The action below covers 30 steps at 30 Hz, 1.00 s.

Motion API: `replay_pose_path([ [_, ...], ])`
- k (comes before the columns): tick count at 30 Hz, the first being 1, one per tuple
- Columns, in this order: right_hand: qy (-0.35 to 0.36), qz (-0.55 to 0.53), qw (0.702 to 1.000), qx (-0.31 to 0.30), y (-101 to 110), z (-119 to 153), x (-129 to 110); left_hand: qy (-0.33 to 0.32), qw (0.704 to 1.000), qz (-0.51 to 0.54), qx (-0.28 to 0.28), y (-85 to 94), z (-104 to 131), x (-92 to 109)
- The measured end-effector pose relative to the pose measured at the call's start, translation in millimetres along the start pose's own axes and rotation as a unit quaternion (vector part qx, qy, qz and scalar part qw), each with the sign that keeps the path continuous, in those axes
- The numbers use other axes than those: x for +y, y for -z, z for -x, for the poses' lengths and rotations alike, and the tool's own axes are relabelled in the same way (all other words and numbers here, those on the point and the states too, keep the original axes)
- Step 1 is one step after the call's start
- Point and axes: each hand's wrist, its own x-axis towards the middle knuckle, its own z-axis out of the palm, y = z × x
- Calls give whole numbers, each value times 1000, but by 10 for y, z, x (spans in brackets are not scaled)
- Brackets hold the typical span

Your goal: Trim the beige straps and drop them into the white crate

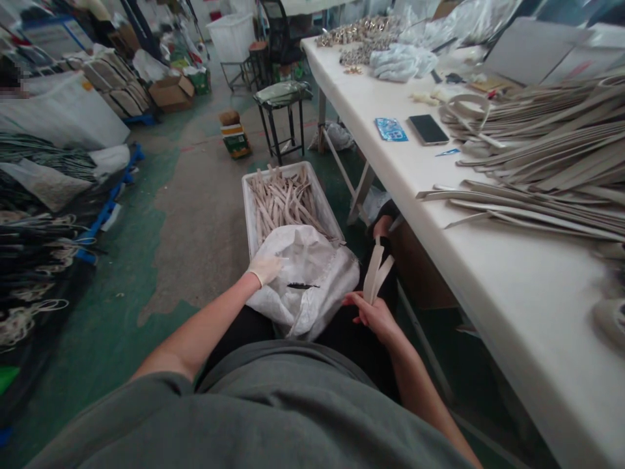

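A white woven sack (312,306) lies bunched across my lap, with a dark gap in its middle. My left hand (266,268), in a pale glove, is at the sack's left side, its fingers closed on the fabric; the fingertips blend into the white. To the right of the sack, my bare right hand (375,318) grips a beige webbing strap (374,273), whose two ends stick up in a V. Just beyond the sack stands a white plastic crate (248,215) full of short beige straps (283,198).
A long white table (390,176) runs along my right, bearing stacked beige straps (547,150), a phone (428,129), a blue packet (390,129) and metal fittings (361,36). Ahead stands a stool (282,98). Blue pallets (114,195) with goods line the left.
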Motion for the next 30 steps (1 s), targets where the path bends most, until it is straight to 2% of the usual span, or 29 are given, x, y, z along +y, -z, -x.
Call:
replay_pose_path([
  [4,0,-27,999,-39,-29,4,-88,7,995,-2,95,475,154,105],
  [6,3,-71,995,-69,-57,9,-168,-13,987,98,123,647,249,209],
  [9,10,-128,986,-105,-162,21,-352,-49,939,332,81,758,428,409],
  [11,13,-139,982,-128,-287,31,-503,-51,904,424,39,740,557,543],
  [12,15,-138,980,-141,-364,35,-579,-49,896,440,26,713,616,602],
  [15,30,-128,975,-180,-629,28,-795,-71,904,421,5,597,735,740],
  [17,43,-123,974,-183,-796,-7,-918,-105,913,394,-13,520,762,804],
  [20,48,-121,981,-145,-973,-106,-1068,-132,922,362,-42,436,753,863],
  [23,66,-110,987,-96,-1053,-221,-1183,-134,918,369,-56,384,720,872],
  [27,128,-46,990,-33,-1069,-360,-1331,-98,886,444,-90,266,689,806],
  [30,160,-24,987,15,-1007,-459,-1456,-58,855,505,-103,137,728,729],
])
